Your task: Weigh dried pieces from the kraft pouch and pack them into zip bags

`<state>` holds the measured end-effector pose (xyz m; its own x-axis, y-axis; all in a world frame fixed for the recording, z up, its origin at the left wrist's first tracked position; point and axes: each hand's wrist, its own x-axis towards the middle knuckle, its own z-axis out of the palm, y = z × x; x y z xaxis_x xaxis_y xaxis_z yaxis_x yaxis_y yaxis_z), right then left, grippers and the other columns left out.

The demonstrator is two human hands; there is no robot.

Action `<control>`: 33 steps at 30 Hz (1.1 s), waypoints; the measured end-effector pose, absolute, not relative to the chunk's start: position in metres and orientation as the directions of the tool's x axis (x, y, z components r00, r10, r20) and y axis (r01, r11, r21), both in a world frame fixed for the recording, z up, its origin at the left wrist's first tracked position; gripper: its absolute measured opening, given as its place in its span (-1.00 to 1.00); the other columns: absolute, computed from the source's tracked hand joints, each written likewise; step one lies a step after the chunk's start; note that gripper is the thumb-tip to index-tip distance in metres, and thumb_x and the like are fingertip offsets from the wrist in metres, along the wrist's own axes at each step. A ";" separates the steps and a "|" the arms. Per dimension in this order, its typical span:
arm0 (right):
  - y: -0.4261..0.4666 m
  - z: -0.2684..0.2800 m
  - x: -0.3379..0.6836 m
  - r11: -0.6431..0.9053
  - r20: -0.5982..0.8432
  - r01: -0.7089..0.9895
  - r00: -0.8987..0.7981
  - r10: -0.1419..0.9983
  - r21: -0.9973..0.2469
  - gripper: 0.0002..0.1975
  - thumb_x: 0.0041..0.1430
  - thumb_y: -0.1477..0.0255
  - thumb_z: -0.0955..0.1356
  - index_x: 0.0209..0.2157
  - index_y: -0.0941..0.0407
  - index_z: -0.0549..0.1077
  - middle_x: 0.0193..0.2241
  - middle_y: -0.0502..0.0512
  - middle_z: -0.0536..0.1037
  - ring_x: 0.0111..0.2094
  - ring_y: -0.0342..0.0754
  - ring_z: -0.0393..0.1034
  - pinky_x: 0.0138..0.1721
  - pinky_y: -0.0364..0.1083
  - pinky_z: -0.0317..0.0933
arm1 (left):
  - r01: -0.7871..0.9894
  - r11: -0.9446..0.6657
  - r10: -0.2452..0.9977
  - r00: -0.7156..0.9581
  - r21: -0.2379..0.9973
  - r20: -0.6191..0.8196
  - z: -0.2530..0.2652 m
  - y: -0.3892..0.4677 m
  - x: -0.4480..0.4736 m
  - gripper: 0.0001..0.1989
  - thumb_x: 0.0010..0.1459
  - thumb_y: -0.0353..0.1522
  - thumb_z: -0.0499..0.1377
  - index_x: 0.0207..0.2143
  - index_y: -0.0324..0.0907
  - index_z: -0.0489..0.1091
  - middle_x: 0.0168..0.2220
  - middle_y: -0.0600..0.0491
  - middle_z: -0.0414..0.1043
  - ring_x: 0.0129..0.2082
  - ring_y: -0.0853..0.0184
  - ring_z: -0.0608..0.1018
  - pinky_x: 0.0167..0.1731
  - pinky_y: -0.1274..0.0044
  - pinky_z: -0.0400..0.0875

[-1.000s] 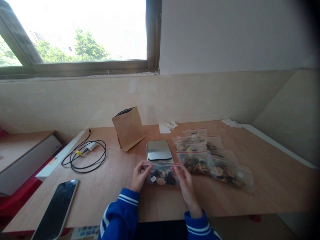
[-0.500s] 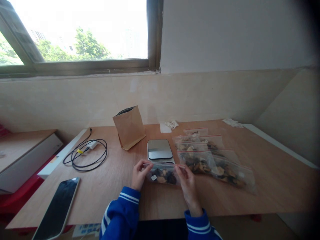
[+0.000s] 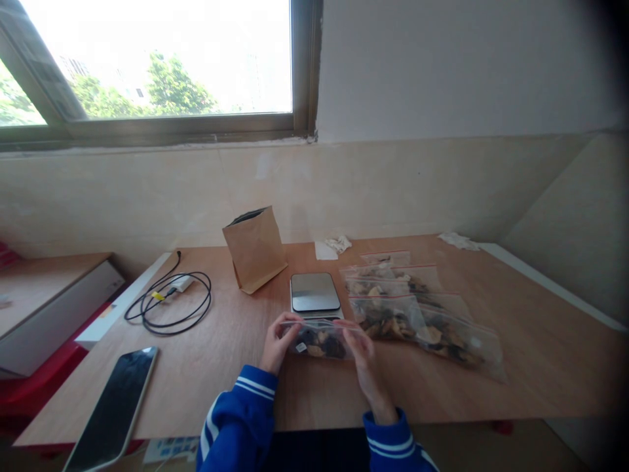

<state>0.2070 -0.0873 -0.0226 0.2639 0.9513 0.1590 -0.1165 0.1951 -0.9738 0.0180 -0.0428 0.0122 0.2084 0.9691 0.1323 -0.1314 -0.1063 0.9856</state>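
A clear zip bag [image 3: 319, 344] with dark and tan dried pieces and a small white packet inside is held up in front of the kitchen scale [image 3: 315, 292]. My left hand [image 3: 278, 342] pinches the bag's top left corner between thumb and fingers. At the right part of the zip strip, my right hand [image 3: 361, 351] grips the top edge, thumb in front and fingers behind. The bag hides the near part of the scale. Right of my hands lie several filled zip bags [image 3: 388, 318], overlapping one another.
Behind the scale, to the left, stands a brown paper pouch [image 3: 255, 252] with its top open. A coiled black cable [image 3: 171, 328] with a white adapter lies at left, and a phone [image 3: 115, 406] rests at the front left edge. Crumpled tissue [image 3: 339, 244] is near the wall.
My right hand has slid left along the bag's top edge, toward my left hand. The left hand keeps its pinch on the corner, and the things on the table stay put.
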 end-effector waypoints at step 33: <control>-0.090 -0.013 0.203 0.210 0.190 -0.050 0.261 0.946 -0.976 -0.70 0.07 0.16 0.37 -0.29 0.08 0.55 -0.26 0.09 0.55 -0.18 0.03 0.42 -0.11 -0.04 0.27 | -0.070 -0.085 0.972 0.212 0.994 0.098 0.016 -0.047 0.022 -0.70 -0.06 -0.20 0.32 -0.34 -0.24 0.49 -0.34 -0.03 0.52 -0.34 0.30 0.52 -0.32 0.53 0.40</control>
